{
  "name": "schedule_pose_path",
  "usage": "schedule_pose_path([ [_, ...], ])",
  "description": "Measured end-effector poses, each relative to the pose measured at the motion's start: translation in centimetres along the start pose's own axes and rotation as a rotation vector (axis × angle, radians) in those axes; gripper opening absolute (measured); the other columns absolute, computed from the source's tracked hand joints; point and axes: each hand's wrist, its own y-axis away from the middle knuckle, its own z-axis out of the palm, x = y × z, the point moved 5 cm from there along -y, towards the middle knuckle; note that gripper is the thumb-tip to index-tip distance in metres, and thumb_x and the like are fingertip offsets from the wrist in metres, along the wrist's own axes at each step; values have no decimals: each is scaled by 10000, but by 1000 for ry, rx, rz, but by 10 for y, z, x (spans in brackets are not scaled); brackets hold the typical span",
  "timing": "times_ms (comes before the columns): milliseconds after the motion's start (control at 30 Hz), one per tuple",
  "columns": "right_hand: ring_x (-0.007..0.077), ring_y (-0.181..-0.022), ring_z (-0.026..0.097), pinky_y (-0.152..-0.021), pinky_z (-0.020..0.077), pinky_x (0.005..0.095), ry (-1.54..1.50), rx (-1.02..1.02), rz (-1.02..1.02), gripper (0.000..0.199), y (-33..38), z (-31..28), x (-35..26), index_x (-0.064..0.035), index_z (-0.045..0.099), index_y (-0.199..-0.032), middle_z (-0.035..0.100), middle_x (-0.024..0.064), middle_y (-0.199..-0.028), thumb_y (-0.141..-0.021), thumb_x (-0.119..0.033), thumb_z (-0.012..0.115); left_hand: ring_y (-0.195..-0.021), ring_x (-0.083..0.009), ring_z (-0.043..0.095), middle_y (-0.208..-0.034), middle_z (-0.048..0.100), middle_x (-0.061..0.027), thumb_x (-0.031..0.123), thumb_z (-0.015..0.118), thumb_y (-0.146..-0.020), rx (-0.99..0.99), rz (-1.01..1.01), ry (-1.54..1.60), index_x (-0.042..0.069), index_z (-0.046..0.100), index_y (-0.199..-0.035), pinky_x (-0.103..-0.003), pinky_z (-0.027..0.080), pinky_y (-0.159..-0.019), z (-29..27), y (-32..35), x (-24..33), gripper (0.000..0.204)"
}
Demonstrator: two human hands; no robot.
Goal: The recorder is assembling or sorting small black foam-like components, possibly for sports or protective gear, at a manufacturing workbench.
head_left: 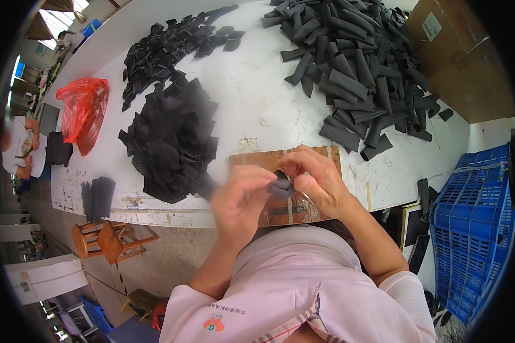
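Note:
Between my two hands, close above a brown board point(246, 160) at the table's front edge, is a small curled piece of dark material point(281, 188). My left hand point(240, 197) pinches its left side. The fingers of my right hand point(317, 180) are closed on its right side. Beyond my left hand lies a pile of flat black pieces point(174, 134). Farther off to the right spreads a large heap of rolled black tubes point(349, 74). Part of the held piece is hidden by my fingers.
A second scatter of small black pieces point(160, 54) lies at the far left, with a red plastic bag point(84, 111) beside it. A cardboard box point(460, 63) stands at the far right. Blue crates point(469, 228) are at my right, a wooden stool point(114, 240) at left. Another person point(23, 146) is at far left.

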Motion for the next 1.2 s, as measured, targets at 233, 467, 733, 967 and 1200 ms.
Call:
schedule_pose_path([
  [233,226,-625,518,-512,433,329,619,-355,-120,244,6,19,-6,-43,503,-667,484,64,-663,-666,-237,651,-830,-187,513,-902,569,-137,125,559,-827,239,-328,281,-9,528,-852,-307,418,-765,-4,26,-24,140],
  [467,228,-579,530,-463,420,333,446,-231,-47,187,12,16,-3,-33,519,-686,500,67,-625,-695,-184,629,-831,-202,532,-890,590,-118,98,649,-750,120,-306,546,-12,564,-830,-318,431,-767,17,3,-10,160],
  [733,292,-613,530,-516,428,372,167,-172,-19,138,25,21,20,-28,508,-709,525,100,-645,-709,-136,595,-717,-164,548,-713,579,-67,-67,675,-631,-27,-167,-101,5,572,-702,-248,441,-607,24,-13,0,145],
  [967,297,-627,535,-506,423,377,227,-203,62,134,32,28,31,-35,515,-715,532,106,-660,-712,-142,595,-751,-198,562,-796,601,-82,-70,666,-617,-173,2,-196,4,567,-726,-266,450,-633,27,-12,-2,164],
  [1200,294,-630,536,-499,418,383,293,-280,85,145,19,16,19,-36,523,-750,543,93,-673,-676,-116,618,-784,-183,548,-803,595,-108,-43,577,-746,-3,-175,398,-17,582,-858,-270,447,-666,24,-6,4,115],
])
